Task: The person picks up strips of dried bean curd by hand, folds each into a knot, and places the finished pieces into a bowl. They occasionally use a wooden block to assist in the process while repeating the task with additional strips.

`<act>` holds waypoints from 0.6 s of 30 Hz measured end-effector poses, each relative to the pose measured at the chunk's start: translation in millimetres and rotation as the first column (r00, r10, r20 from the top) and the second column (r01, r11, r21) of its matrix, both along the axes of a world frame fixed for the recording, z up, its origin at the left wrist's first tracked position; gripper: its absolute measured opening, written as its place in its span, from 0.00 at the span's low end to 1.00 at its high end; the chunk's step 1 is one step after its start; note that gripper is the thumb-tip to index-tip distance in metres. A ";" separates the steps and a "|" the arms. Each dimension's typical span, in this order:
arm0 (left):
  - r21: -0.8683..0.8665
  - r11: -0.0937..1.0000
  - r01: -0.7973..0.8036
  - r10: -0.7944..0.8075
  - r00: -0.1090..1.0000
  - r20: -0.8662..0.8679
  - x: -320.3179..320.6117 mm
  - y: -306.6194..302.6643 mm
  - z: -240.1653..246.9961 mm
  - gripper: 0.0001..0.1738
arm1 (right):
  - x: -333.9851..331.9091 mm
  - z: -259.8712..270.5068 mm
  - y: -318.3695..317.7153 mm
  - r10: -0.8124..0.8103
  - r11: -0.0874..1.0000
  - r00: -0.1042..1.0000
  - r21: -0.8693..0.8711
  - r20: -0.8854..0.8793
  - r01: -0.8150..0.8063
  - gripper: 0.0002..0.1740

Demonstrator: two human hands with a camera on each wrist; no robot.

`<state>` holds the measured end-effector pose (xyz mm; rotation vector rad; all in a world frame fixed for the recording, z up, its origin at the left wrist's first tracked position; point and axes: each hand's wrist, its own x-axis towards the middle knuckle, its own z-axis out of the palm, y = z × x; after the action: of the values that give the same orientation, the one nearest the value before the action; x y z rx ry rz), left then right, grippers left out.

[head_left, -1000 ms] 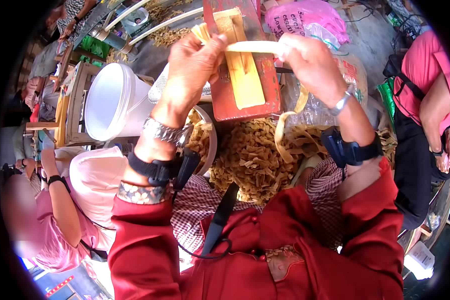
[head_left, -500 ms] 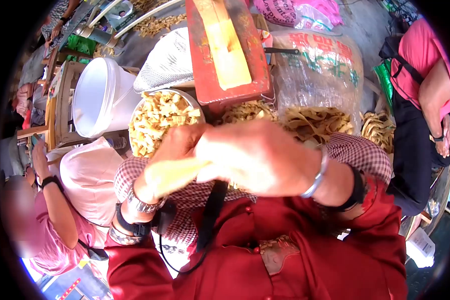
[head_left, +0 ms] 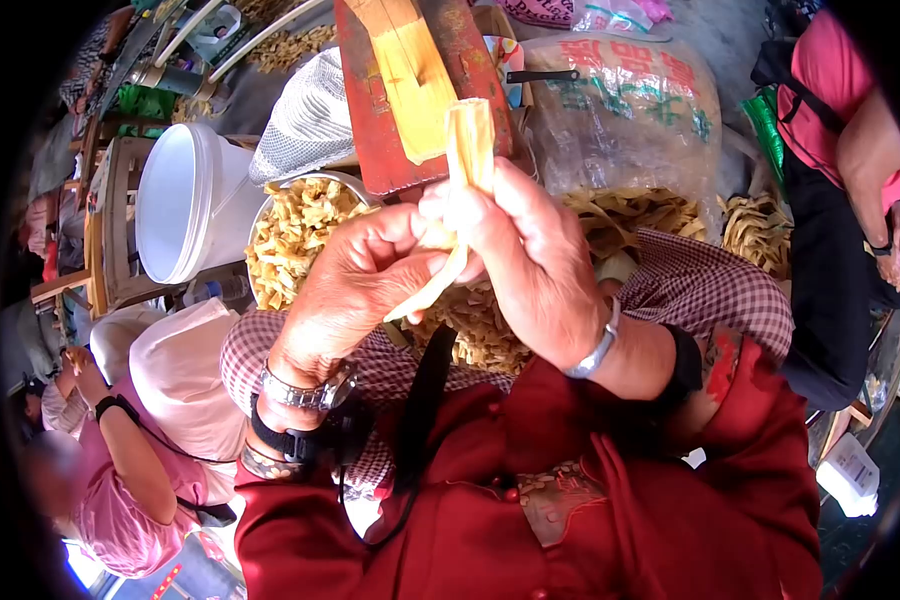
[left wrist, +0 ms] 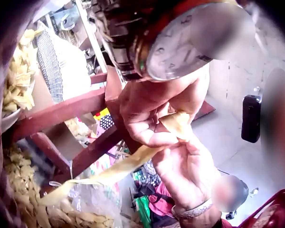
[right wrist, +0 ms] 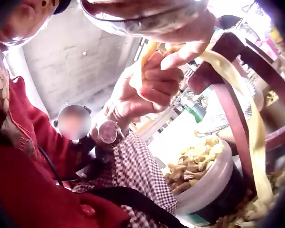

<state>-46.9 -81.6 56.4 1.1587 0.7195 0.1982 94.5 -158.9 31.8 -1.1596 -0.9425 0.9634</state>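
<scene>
Both hands meet in front of the red bench (head_left: 375, 165), over the lap. A flat pale-yellow strip (head_left: 471, 140) is bent between them, one broad end standing up above the fingers and a narrow end sticking out below. My left hand (head_left: 345, 270) pinches it between thumb and fingers. Opposite, my right hand (head_left: 540, 275) grips it with the thumb lying along the strip. In the right wrist view a long tail of the strip (right wrist: 256, 137) hangs down past the bench. The wooden board (head_left: 410, 90) on the bench slants away.
Left of the bench, a tub (right wrist: 202, 187) holds cut yellow pieces, beside a white bucket (head_left: 175, 200). More pieces (head_left: 485, 330) are heaped below the hands. A clear plastic sack (head_left: 625, 125) with strips lies right of the bench, near a dark handle (head_left: 542, 76). People sit on both sides.
The hands have come down from over the bench, where the strip was stretched between them, and closed together toward the body. The strip is now bent between the fingers, one end upright.
</scene>
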 end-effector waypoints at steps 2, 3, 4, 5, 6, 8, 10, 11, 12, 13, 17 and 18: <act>0.179 0.984 -0.014 0.024 0.998 -0.054 -1.2 1.8 2.3 0.04 | 2.9 -0.5 5.6 0.042 0.996 0.997 -0.076 -0.070 -0.047 0.17; 0.408 0.912 -0.040 0.071 0.996 -0.061 -0.7 0.6 2.5 0.03 | 3.9 2.0 7.7 0.063 0.988 0.995 -0.134 -0.077 -0.073 0.18; 0.613 0.788 -0.057 0.117 0.991 -0.059 -0.7 -0.8 1.9 0.03 | 4.9 3.0 9.9 0.083 0.977 0.993 -0.191 -0.087 -0.098 0.19; 0.783 0.619 -0.063 0.160 0.986 -0.047 -1.8 -1.0 2.1 0.03 | 5.9 1.3 14.1 0.102 0.973 0.994 -0.202 -0.043 -0.109 0.17; 0.923 0.385 -0.023 0.143 0.989 -0.034 -4.3 5.3 5.3 0.03 | 6.8 -0.5 18.2 0.122 0.970 0.992 -0.212 0.002 -0.119 0.15; 0.978 0.208 -0.029 0.146 0.989 -0.002 -1.4 3.6 11.4 0.04 | 8.4 -0.5 22.3 0.212 0.964 0.977 -0.167 0.026 -0.205 0.15; 0.999 0.015 -0.029 0.105 0.994 0.027 0.7 4.8 14.5 0.04 | 15.2 4.6 23.4 0.345 0.923 0.937 -0.167 -0.047 -0.348 0.17; 0.997 0.065 -0.029 0.092 0.996 0.023 -0.2 5.2 13.2 0.06 | 20.5 5.5 25.9 0.438 0.888 0.899 -0.151 -0.014 -0.435 0.16; 0.993 0.115 -0.029 0.077 0.997 0.020 -1.9 5.3 10.0 0.07 | 25.4 4.5 28.7 0.481 0.874 0.873 -0.121 0.082 -0.470 0.17; 0.986 0.165 -0.027 0.061 0.998 0.018 -3.8 5.0 6.5 0.09 | 27.7 3.7 30.4 0.515 0.857 0.839 -0.095 0.178 -0.506 0.17; 0.401 0.838 -0.369 0.272 0.921 0.278 -7.0 1.0 -2.6 0.09 | 20.0 1.6 24.7 0.300 0.941 0.889 0.044 0.347 -0.335 0.15; 0.198 0.894 -0.403 0.321 0.882 0.345 -7.1 1.7 0.2 0.08 | 22.4 8.1 23.3 0.289 0.940 0.890 0.071 0.353 -0.334 0.15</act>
<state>-54.0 -79.8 56.6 1.2002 0.6421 0.7992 116.9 -135.5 39.9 -1.0996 -1.4850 0.9550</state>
